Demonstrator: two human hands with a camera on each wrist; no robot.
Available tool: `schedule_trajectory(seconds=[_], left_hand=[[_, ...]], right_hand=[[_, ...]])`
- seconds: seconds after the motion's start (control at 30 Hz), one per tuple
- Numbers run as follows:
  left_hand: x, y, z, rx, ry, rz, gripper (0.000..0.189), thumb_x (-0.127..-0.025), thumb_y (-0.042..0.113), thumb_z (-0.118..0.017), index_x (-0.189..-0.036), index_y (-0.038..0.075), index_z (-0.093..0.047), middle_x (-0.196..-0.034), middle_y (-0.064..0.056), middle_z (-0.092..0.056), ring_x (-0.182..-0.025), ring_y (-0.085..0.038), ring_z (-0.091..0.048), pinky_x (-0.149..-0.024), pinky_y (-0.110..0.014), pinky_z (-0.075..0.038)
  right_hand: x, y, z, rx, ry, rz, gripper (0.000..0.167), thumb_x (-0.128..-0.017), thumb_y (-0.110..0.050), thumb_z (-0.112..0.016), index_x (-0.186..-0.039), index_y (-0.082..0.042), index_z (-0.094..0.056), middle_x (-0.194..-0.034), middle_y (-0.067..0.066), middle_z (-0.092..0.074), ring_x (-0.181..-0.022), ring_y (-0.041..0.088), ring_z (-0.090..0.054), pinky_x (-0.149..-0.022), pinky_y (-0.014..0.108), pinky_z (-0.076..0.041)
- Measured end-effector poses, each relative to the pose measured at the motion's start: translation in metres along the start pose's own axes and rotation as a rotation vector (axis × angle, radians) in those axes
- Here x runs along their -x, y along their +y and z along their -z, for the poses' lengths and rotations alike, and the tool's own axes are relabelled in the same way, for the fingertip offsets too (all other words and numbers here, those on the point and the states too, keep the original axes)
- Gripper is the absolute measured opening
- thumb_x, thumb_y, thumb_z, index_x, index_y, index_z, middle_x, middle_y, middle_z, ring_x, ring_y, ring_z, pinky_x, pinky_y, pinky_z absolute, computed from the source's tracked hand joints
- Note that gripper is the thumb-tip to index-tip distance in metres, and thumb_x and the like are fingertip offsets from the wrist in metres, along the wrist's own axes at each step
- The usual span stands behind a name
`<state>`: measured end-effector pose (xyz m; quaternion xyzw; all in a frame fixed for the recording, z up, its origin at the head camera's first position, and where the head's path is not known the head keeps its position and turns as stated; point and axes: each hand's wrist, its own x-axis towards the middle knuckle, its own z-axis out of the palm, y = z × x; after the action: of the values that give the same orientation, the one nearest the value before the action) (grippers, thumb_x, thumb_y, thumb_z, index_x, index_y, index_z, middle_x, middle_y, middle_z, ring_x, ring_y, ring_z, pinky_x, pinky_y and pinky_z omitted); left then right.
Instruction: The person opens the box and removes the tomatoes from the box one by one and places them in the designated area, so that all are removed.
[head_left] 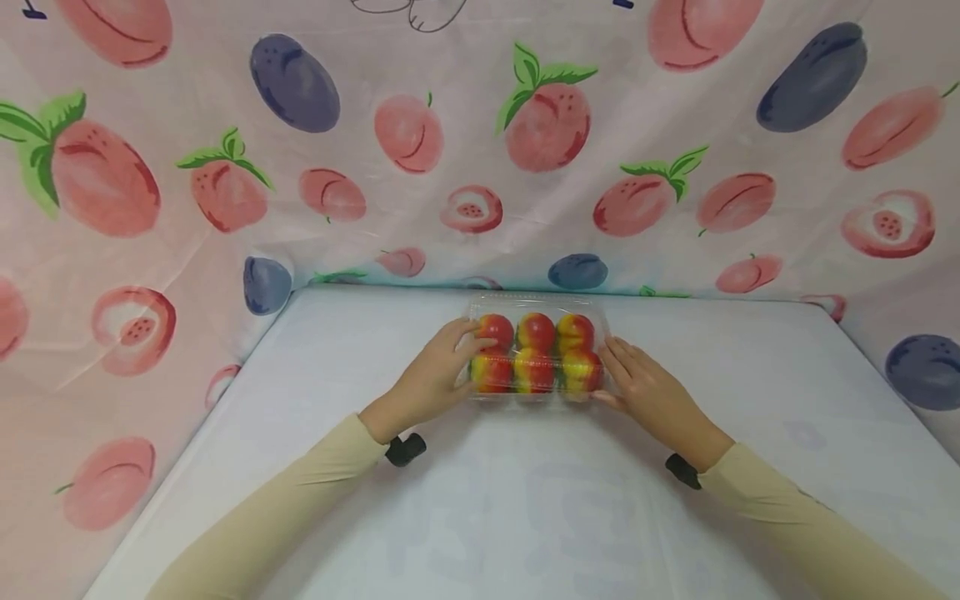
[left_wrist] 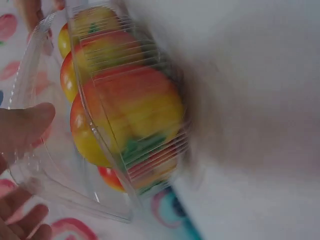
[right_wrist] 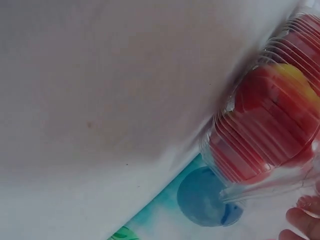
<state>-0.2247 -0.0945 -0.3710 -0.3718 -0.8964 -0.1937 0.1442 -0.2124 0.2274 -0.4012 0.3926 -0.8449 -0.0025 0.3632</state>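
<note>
A clear plastic clamshell box (head_left: 540, 302) sits on the white table with several red-and-yellow round fruits (head_left: 536, 332) inside, in two rows. On its left side my left hand (head_left: 429, 373) touches the plastic, fingers spread over the edge and thumb near the front corner. My right hand (head_left: 648, 392) lies along the right side, fingers straight, thumb at the front right corner. In the left wrist view the lid (left_wrist: 55, 187) slants up from the ribbed base, with my left thumb (left_wrist: 32, 122) beside it. Fingertips of the right hand (right_wrist: 302, 220) show at the right wrist view's edge.
A white cloth (head_left: 525, 500) covers the table. Behind and at both sides hangs a pink cloth (head_left: 465, 125) printed with fruit, meeting the table's back edge close behind the box. Black wrist straps (head_left: 406, 450) show under both forearms.
</note>
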Motion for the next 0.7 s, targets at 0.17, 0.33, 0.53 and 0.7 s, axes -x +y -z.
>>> schedule_trajectory(seconds=[0.17,0.33,0.53,0.7], left_hand=[[-0.01,0.011,-0.006,-0.218,0.02,-0.267,0.045,-0.076,0.012,-0.077,-0.118,0.007,-0.06,-0.121,-0.012,-0.059,-0.119,-0.028,-0.052,-0.106,-0.038,-0.041],[-0.018,0.02,-0.014,-0.366,-0.008,-0.355,0.039,-0.082,0.019,-0.072,-0.118,0.008,-0.06,-0.113,-0.007,-0.062,-0.11,-0.022,-0.057,-0.103,-0.033,-0.044],[-0.022,0.026,-0.014,-0.441,-0.009,-0.405,0.035,-0.087,0.016,-0.065,-0.12,0.008,-0.059,-0.109,-0.005,-0.062,-0.106,-0.021,-0.058,-0.1,-0.032,-0.045],[-0.026,0.031,-0.014,-0.475,-0.033,-0.417,0.039,-0.086,0.02,-0.067,-0.122,0.009,-0.057,-0.111,-0.004,-0.063,-0.107,-0.02,-0.057,-0.1,-0.031,-0.045]], right_hand=[[0.005,0.0,0.002,-0.106,-0.023,-0.06,0.081,-0.096,-0.056,-0.022,-0.119,0.014,-0.055,-0.118,0.03,-0.06,-0.11,0.042,-0.059,-0.087,0.051,-0.051],[0.012,0.002,0.009,-0.264,-0.127,-0.252,0.069,-0.08,-0.03,-0.075,-0.128,0.012,-0.049,-0.128,0.028,-0.054,-0.114,0.041,-0.056,-0.089,0.051,-0.05],[0.016,0.01,0.013,-0.564,-0.229,-0.581,0.069,-0.072,-0.003,-0.078,-0.131,0.01,-0.045,-0.123,0.029,-0.057,-0.109,0.041,-0.06,-0.085,0.049,-0.052],[0.017,0.02,0.018,-0.83,-0.318,-0.778,0.063,-0.079,-0.002,-0.072,-0.132,0.011,-0.043,-0.123,0.03,-0.057,-0.108,0.04,-0.061,-0.085,0.037,-0.053]])
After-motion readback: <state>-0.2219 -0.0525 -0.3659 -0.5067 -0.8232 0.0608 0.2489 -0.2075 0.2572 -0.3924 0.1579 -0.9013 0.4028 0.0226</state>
